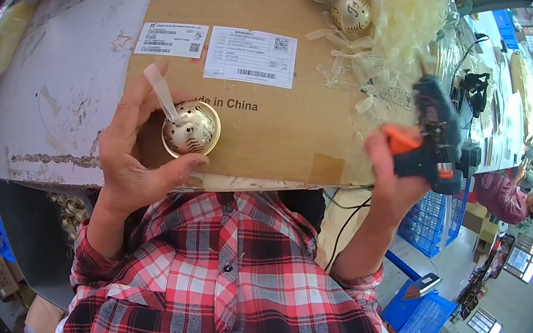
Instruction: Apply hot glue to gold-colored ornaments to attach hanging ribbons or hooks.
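Observation:
In my left hand is a shiny pale-gold ball ornament with dark stars and markings. A lighter gold rim surrounds the ball, and I cannot tell if it is a separate cup or ring. From the ball's top a whitish ribbon loop sticks up by my index finger; my thumb lies along the near rim. My right hand grips a black glue gun with an orange trigger, off to the right. Its tip points away from me and is blurred, apart from the ornament.
Under my hands lies a flattened cardboard sheet with white labels. More gold balls and a heap of cream ribbon are at the far right. A grey bin stands below the left table edge. Cables hang near my right forearm.

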`<action>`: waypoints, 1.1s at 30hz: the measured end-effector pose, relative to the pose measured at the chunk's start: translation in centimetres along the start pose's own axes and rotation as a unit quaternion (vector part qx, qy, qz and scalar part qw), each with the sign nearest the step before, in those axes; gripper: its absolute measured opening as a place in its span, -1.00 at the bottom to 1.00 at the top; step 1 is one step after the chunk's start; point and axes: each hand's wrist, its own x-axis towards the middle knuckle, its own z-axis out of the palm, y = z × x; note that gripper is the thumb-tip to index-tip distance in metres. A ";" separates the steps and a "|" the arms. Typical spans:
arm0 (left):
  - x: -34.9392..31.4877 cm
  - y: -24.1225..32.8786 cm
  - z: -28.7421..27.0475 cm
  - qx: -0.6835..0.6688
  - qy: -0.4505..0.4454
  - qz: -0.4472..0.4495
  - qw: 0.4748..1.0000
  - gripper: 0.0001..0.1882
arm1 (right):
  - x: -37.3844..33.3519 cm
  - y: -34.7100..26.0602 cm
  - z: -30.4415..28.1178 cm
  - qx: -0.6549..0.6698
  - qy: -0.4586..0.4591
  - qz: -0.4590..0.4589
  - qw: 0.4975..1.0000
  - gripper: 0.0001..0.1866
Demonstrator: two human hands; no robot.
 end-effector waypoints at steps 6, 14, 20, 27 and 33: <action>0.0 0.1 -0.4 0.083 -0.035 0.029 0.995 -0.01 | 3.4 3.5 0.3 -0.201 0.036 -0.054 0.978 -0.76; -0.3 1.8 1.1 -0.175 -0.044 -0.074 0.981 0.13 | -1.1 0.1 2.5 -0.020 0.051 0.031 0.998 -0.74; 1.3 3.0 3.1 -0.232 -0.114 -0.082 0.963 0.18 | -3.3 -3.2 4.5 0.124 -0.014 0.102 0.987 -0.70; 1.1 2.7 3.8 -0.303 -0.098 -0.085 0.944 0.21 | -4.6 -3.6 5.9 0.247 -0.063 0.213 0.943 -0.71; 0.8 2.7 1.3 -0.178 -0.114 -0.046 0.976 0.15 | -3.1 -4.3 4.4 0.223 -0.089 0.207 0.948 -0.76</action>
